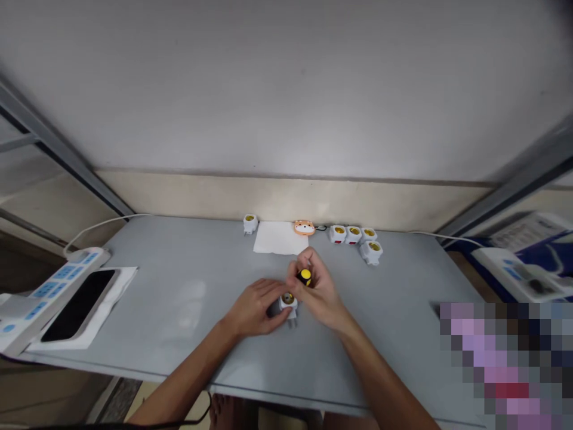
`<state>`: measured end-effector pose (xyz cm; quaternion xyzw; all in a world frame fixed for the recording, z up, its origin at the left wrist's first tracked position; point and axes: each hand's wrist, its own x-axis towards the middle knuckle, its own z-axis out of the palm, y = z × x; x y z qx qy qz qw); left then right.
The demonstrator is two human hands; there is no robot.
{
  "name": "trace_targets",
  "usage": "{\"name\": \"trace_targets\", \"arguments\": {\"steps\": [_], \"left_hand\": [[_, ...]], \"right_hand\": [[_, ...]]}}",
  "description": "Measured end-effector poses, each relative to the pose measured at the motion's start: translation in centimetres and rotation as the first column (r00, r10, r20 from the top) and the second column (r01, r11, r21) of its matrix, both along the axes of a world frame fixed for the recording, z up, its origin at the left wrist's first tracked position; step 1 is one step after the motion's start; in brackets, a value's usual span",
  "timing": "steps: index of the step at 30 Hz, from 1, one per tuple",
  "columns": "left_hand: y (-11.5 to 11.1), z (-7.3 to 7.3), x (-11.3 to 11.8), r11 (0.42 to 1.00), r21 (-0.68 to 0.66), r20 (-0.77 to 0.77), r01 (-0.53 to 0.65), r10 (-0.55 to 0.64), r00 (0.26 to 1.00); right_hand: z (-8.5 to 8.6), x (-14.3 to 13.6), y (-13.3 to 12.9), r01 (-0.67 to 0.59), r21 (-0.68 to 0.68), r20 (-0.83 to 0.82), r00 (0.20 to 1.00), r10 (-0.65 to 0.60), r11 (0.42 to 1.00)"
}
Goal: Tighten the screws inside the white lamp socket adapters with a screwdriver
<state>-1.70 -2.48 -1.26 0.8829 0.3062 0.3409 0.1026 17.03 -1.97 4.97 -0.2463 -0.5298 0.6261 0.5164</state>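
A white plug-in lamp socket (289, 303) lies on the grey tabletop, its brass-coloured opening facing up and its two plug prongs towards me. Around its left side and front, the fingers and thumb of my left hand (259, 307) are closed on it. Just above and to the right, my right hand (317, 289) grips a screwdriver (305, 276) by its black handle with a yellow end. The handle points up towards the camera. Its shaft and tip are hidden by the handle and my fingers, so contact with the socket cannot be seen.
Similar lamp sockets (353, 234) stand in a group at the back right, and a single one (250, 223) at the back left. Between them are white paper (280, 237) and an orange animal-faced case (304, 227). A phone (80, 304) and power strip (56, 292) lie left.
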Motion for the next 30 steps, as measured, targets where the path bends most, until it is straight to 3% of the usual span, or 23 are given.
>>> {"name": "trace_targets", "arguments": {"steps": [6, 9, 12, 15, 17, 20, 23, 25, 28, 30], "left_hand": [[0.3, -0.5, 0.0, 0.999, 0.032, 0.008, -0.007, 0.007, 1.0], [0.1, -0.2, 0.2, 0.999, -0.023, 0.011, -0.038, 0.038, 0.999], [0.0, 0.4, -0.5, 0.983, -0.172, -0.009, -0.056, 0.055, 0.998], [1.1, 1.1, -3.0, 0.962, -0.253, -0.006, -0.1, 0.102, 0.995], [2.8, 1.4, -5.9, 0.957, -0.202, 0.036, -0.209, 0.221, 0.975], [6.8, 2.0, -10.6, 0.902, -0.083, 0.04, -0.423, 0.427, 0.903], [11.2, 2.6, -13.6, 0.844, -0.11, 0.003, -0.525, 0.528, 0.849], [13.7, 2.7, -14.1, 0.819, -0.221, -0.005, -0.529, 0.541, 0.841], [16.4, 2.4, -13.3, 0.766, -0.32, -0.032, -0.557, 0.579, 0.815], [17.4, 2.0, -12.5, 0.755, -0.342, -0.034, -0.559, 0.585, 0.81]], "right_hand": [[0.3, 0.4, 0.1, 0.008, 0.141, 0.152, 0.988, -0.03, 0.99], [0.3, 0.8, 0.5, 0.139, 0.364, 0.306, 0.916, -0.259, 0.921], [-0.2, 1.3, 1.0, 0.327, 0.48, 0.298, 0.812, -0.502, 0.814], [-0.8, 1.8, 1.8, 0.593, 0.384, 0.129, 0.724, -0.677, 0.707], [-1.0, 2.1, 2.6, 0.723, 0.272, 0.028, 0.654, -0.756, 0.635], [-1.1, 2.5, 3.8, 0.803, 0.116, -0.019, 0.591, -0.807, 0.585], [-1.5, 3.1, 4.8, 0.816, 0.021, 0.038, 0.576, -0.816, 0.577], [-1.9, 3.8, 5.4, 0.845, 0.029, 0.076, 0.531, -0.844, 0.535], [-2.5, 5.4, 6.2, 0.914, 0.059, 0.097, 0.396, -0.913, 0.402], [-2.8, 6.6, 6.6, 0.926, 0.008, 0.123, 0.374, -0.919, 0.378]]}}
